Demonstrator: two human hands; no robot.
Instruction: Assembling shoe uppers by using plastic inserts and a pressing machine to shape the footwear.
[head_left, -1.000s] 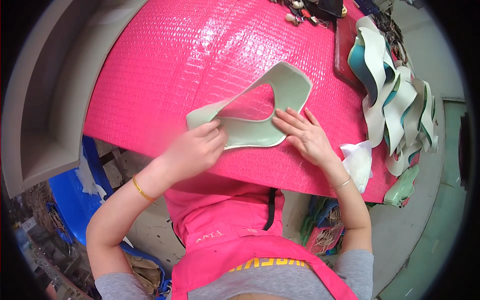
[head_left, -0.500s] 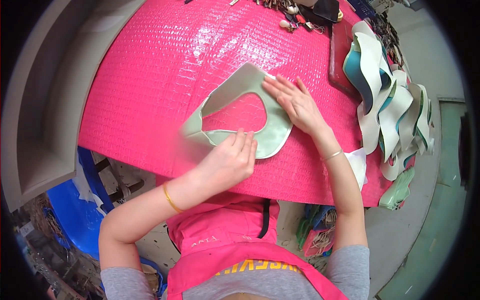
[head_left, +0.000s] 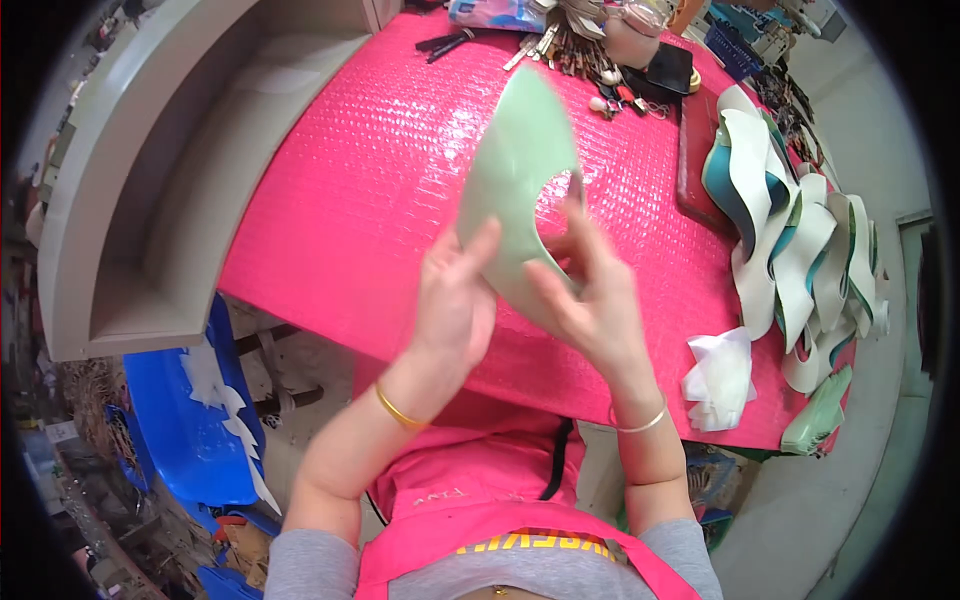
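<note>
A smooth, pale green shoe upper (head_left: pixel 515 160) with a rounded opening is held up above the pink table covering (head_left: pixel 350 200), its long end pointing away from me. My left hand (head_left: pixel 452 300) is closed on its left edge, the thumb lying along the surface. With its thumb on the near face and its fingers at the opening, my right hand (head_left: pixel 597 295) grips the lower right part. Both hands are slightly blurred. The underside of the upper is mostly hidden.
Stacked wavy white and teal pieces (head_left: pixel 750 190) stand at the right, beside a dark red board (head_left: pixel 697 150). White sheets (head_left: pixel 720 380) and folded green pieces (head_left: pixel 815 410) lie near the right edge. A grey shelf (head_left: pixel 200 190) borders the left; a blue chair (head_left: pixel 190 440) is below.
The upper has been lifted off the table and turned upright. My left hand has moved to its left edge, and my right hand has come down to the opening. The view has shifted.
</note>
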